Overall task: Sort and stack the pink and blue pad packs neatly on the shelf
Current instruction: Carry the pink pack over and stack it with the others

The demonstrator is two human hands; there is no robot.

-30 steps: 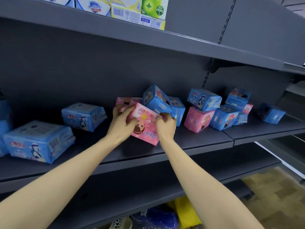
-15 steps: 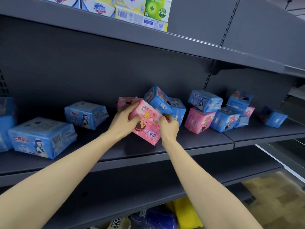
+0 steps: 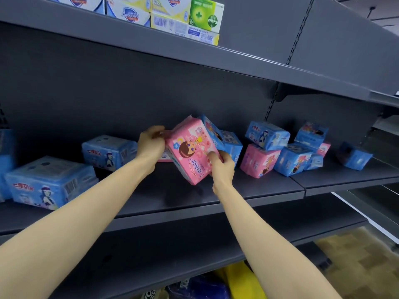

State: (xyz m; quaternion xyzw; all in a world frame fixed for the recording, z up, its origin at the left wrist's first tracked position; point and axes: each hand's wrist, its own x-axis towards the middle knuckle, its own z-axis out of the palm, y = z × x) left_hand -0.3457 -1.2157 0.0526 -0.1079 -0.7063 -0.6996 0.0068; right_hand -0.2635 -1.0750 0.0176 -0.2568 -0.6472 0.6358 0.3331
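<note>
Pink pad pack [image 3: 192, 149], tilted above the shelf [image 3: 194, 199] and gripped at opposite edges by my left hand [image 3: 151, 143] and right hand [image 3: 221, 166], could topple the blue pack [image 3: 212, 131] propped right behind it.

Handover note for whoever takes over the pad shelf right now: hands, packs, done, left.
Left hand: grips the upper left edge of the tilted pink pack.
Right hand: grips the same pack's lower right corner.
Packs: a second pink pack sits behind the left hand. Leaning blue packs are just behind the held one. A mixed heap lies to the right and loose blue packs to the left, all on the shelf.
Done: no neat stack visible.
Left: set this pack down, separate the colours, stack each.
</note>
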